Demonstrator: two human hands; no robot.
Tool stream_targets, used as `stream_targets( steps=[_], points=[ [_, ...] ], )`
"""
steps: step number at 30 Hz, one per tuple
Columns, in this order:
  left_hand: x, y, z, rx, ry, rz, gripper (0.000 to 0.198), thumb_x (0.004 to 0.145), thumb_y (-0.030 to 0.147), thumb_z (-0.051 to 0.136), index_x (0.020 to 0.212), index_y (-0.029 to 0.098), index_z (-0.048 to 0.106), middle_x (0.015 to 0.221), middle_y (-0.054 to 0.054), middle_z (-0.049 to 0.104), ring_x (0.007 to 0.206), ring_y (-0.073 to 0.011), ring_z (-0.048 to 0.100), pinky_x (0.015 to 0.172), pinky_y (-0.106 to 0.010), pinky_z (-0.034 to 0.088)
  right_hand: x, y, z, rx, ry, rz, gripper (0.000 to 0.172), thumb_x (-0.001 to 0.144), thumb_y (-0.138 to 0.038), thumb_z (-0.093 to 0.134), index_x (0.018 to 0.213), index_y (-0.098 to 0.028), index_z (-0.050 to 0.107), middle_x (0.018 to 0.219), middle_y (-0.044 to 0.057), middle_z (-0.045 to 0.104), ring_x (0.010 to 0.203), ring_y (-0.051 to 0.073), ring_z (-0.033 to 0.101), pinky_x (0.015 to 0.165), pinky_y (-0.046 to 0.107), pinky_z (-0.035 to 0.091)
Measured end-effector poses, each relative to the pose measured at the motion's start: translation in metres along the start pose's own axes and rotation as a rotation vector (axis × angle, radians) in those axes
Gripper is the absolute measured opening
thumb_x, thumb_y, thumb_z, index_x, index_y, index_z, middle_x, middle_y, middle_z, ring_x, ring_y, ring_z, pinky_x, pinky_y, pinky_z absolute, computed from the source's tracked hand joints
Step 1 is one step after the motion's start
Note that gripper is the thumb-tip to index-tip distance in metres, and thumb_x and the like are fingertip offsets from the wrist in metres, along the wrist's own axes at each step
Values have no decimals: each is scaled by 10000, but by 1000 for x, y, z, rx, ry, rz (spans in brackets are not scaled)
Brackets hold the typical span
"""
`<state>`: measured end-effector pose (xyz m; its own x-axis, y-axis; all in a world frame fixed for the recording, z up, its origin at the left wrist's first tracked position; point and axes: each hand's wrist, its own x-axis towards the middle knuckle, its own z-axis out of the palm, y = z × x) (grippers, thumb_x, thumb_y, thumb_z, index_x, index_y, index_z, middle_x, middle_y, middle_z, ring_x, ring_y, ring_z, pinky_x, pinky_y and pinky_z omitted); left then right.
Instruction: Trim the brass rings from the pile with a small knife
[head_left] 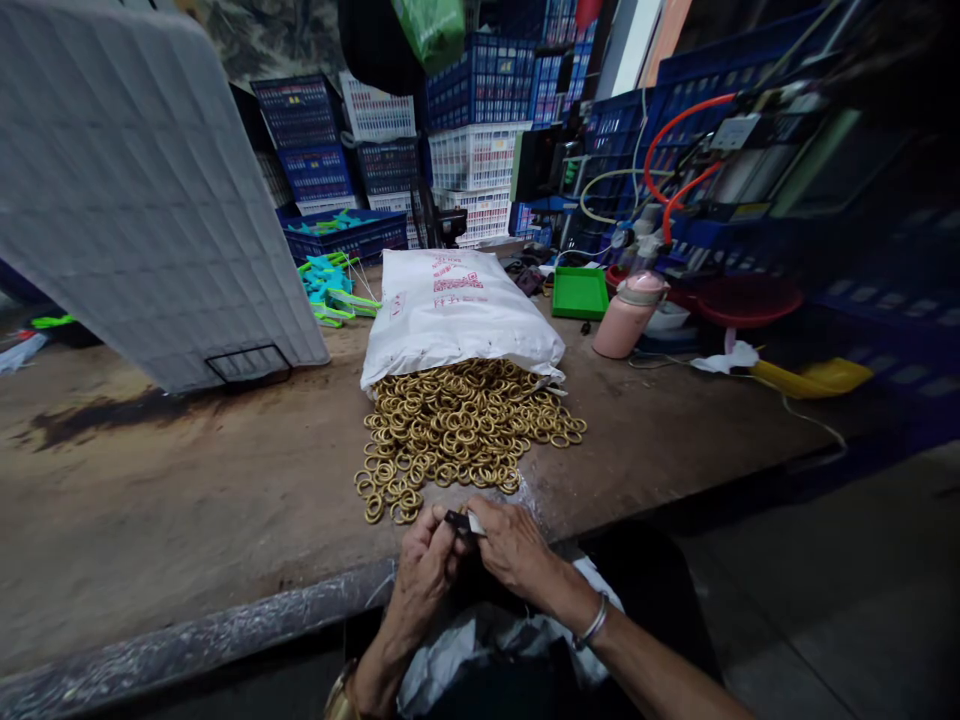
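My left hand (426, 570) is closed, pinching a small black piece (457, 521) between thumb and fingers at the table's front edge. Close against it, my right hand (519, 548) is closed on a small pale, flat piece (476, 523) that meets the black one; its kind I cannot make out. A speck of gold shows at the fingertips, too small to name. Just beyond both hands lies a heap of brass-coloured rings (457, 425), spilling from the open mouth of a white woven sack (457, 300) with red print.
A padded grey-white panel (142, 190) stands at the left on the wooden table (247, 490). Turquoise and lime pieces (334, 285) lie behind it. To the right are a pink bottle (628, 318), a green tray (580, 293) and a machine with orange hoses (739, 160). Stacked crates (480, 155) fill the back.
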<state>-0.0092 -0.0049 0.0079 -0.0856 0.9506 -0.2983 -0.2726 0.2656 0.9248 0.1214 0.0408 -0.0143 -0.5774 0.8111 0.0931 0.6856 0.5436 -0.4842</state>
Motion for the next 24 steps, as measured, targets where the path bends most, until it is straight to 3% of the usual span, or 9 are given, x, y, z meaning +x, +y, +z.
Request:
stream_targets(
  steps=[5,10,16,21,24],
  points=[
    [-12,3,1,2,-48,-24,368,718,518,558,622,172,482,477,73,424,349,-27,273,349,-172,185,7,9,-4,-64,-30,116,228,718,-102,383,902,-167,501,679,26,589,577,133,486,536,249,237],
    [-14,-1,-6,-234,-7,-81,328,677,475,630,725,183,486,607,38,543,387,-38,354,345,-156,250,17,10,-5,-78,46,133,222,721,-91,371,874,-181,504,722,34,605,639,142,519,566,239,260],
    [-10,-10,-18,-323,5,-32,273,696,404,636,738,154,535,716,-28,619,469,-77,479,364,-172,330,43,-11,0,-159,42,81,355,748,-128,428,1096,-193,450,908,68,619,786,175,556,634,252,297],
    [-13,-5,-25,-450,-10,-63,269,711,305,630,927,170,546,688,-14,618,506,-98,525,379,-171,354,59,-21,7,-270,2,126,250,792,-135,407,1014,-218,486,860,65,623,729,187,568,606,268,294],
    [-15,-3,-30,-552,-22,-141,256,678,271,665,885,146,581,740,-30,624,589,-101,564,430,-169,386,61,-19,6,-261,21,136,255,756,-105,428,978,-206,503,839,61,629,711,178,566,589,257,285]
  ],
)
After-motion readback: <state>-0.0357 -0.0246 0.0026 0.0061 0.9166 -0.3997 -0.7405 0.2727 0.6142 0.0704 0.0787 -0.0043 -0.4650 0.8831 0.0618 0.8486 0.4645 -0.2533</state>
